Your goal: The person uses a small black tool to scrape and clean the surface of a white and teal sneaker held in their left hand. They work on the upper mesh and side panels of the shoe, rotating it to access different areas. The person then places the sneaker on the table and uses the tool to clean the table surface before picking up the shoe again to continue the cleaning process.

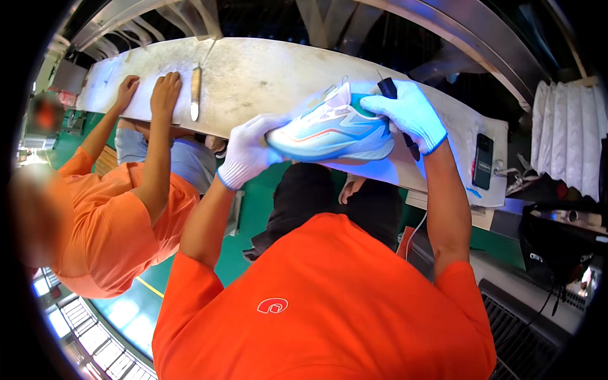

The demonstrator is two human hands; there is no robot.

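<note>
sneaker (332,133): likely light, flexible upper, firm sole | left hand (248,152) closed on toe | right hand (410,113) grips heel with dark tool (387,87) | held over counter (266,76) near edge

Bright, even light fills the centre, with a bluish-violet glow washing the white sneaker (332,130) and the gloved right hand (410,114) at about one o'clock. Straight edges bow toward the rim — dark vignette all round. Blur at nine o'clock.
</note>
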